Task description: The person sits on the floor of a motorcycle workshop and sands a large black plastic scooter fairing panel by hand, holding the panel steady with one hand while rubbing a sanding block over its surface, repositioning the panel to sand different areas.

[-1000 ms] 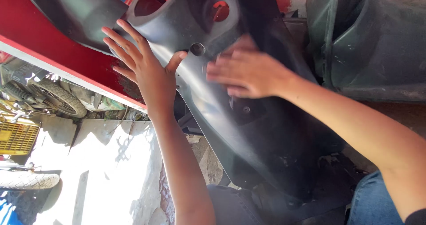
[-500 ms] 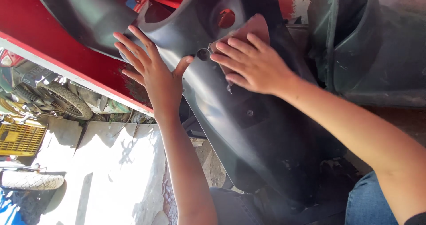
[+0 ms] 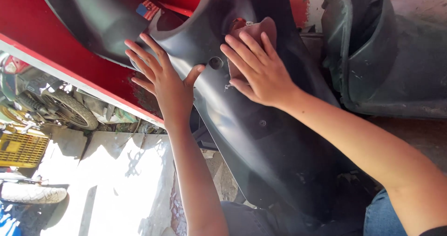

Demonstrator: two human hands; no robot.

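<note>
A large dark grey plastic scooter panel (image 3: 260, 138) fills the middle of the view, curving up to the top. My left hand (image 3: 163, 80) lies flat against its left side, fingers spread. My right hand (image 3: 258, 68) presses a reddish-brown cloth (image 3: 260, 29) onto the panel just right of a small round hole (image 3: 215, 63). The cloth shows above and under my fingers.
A red body panel (image 3: 56, 50) with a white edge runs diagonally at the left. Another dark plastic part (image 3: 386, 54) stands at the right. Below left are a wheel (image 3: 70, 110), a yellow crate (image 3: 21, 148), another tyre (image 3: 32, 194) and sunlit concrete floor.
My right hand with the cloth has slid up the panel towards the opening near the top. My left hand stays flat on the panel in about the same place.
</note>
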